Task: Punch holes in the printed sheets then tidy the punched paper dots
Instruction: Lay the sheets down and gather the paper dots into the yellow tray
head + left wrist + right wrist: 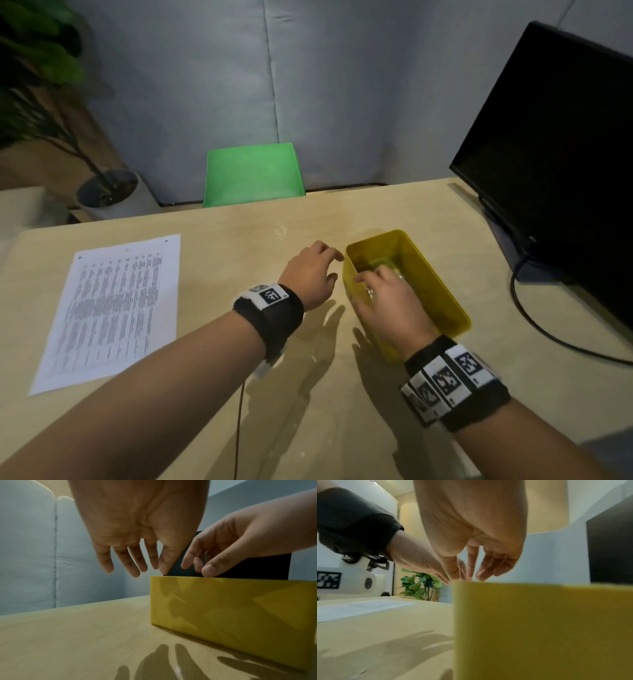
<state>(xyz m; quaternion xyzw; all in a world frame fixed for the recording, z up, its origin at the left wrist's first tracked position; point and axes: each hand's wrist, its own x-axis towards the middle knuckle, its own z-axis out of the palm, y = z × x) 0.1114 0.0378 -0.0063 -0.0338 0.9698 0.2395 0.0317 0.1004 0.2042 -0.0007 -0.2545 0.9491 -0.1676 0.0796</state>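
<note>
A printed sheet lies flat at the table's left, with small punched holes along its far edge; it shows as a pale strip in the right wrist view. A yellow open bin stands right of centre. My right hand hangs over the bin's near-left part, fingers drooping loosely toward the rim, with nothing visible between them. My left hand hovers just left of the bin's far-left corner, fingers relaxed and empty. The bin's contents are blurred.
A black monitor stands at the right with a cable looping over the table. Beyond the far edge are a green chair and a potted plant. A thin cord runs from my left wristband.
</note>
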